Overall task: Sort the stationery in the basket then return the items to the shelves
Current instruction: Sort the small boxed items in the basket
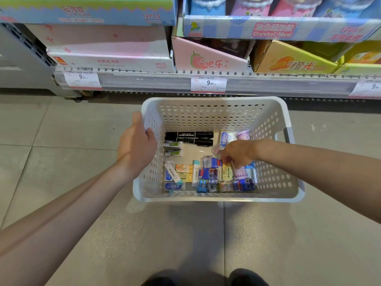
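The left hand grips the left rim of the basket on the floor. The right hand reaches among the erasers, fingers curled; whether it holds one I cannot tell.

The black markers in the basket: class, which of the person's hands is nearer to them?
Left. The left hand grips the basket rim just beside the black markers; the right hand reaches among small packets further right.

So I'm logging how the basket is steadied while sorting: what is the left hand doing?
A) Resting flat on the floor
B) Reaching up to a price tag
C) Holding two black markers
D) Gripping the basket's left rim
D: the left hand is curled over the left rim of the white basket, while the black markers lie untouched inside.
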